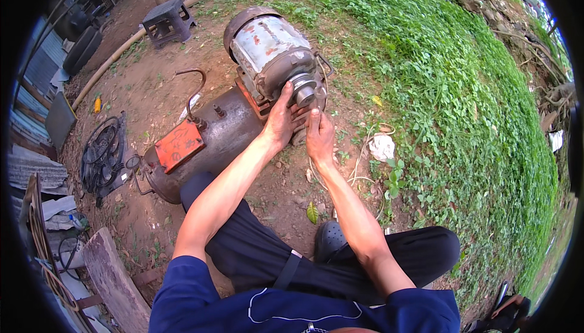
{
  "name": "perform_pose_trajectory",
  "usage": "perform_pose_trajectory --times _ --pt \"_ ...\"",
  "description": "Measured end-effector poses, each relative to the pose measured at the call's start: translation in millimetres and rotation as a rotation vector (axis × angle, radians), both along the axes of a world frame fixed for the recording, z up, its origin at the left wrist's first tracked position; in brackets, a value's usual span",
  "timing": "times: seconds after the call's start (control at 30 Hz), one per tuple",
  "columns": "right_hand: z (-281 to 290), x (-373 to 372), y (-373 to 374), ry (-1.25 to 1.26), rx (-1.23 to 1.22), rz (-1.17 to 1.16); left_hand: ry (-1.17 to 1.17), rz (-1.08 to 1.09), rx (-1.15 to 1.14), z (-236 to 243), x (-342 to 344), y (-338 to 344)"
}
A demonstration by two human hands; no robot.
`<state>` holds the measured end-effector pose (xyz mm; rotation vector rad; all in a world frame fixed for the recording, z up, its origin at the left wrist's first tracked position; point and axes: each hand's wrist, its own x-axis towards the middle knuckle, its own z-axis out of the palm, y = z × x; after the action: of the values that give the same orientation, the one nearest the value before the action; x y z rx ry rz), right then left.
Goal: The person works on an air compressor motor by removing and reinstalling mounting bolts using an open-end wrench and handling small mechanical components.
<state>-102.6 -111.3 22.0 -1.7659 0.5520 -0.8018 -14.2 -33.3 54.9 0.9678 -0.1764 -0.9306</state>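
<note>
A grey electric motor [267,44] with worn paint and a rusty end cover sits on top of a rusty brown cylindrical tank [228,123]. From the motor's near end sticks out a stepped metal pulley [304,90]. My left hand [281,120] cups this pulley from the left and below, thumb up against its side and fingers under it. Just below the pulley's right side, my right hand [319,138] is closed, thumb raised against the curled fingers. Whatever it pinches is too small or hidden to make out.
An orange-red plate [180,145] and a bent pipe [196,80] are on the tank. Coiled black hose [102,153] lies left, below a dark plastic stool [167,21]. A white bag [382,147] and thin cord lie right, beside green plants [450,102]. People sit at the far edges.
</note>
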Motion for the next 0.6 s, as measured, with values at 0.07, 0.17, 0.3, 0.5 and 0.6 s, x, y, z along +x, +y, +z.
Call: perform_pose_trajectory --times 0.07,0.17,0.3,0.5,0.6 --pt "4 5 -16 -0.087 0.087 0.007 0.014 -0.029 -0.118 2 0 -6" --pt "3 9 -43 -0.195 0.337 -0.035 0.190 -0.051 -0.409 8 -7 -31" --pt "18 2 -51 -0.128 0.738 -0.143 0.434 0.036 -0.518 -4 -4 -33" --pt "1 -74 -80 0.395 0.696 -0.345 0.319 0.359 0.216 60 -17 -46" --pt "55 -123 -37 0.610 0.735 -0.364 -0.139 0.499 0.793 144 -62 -60"
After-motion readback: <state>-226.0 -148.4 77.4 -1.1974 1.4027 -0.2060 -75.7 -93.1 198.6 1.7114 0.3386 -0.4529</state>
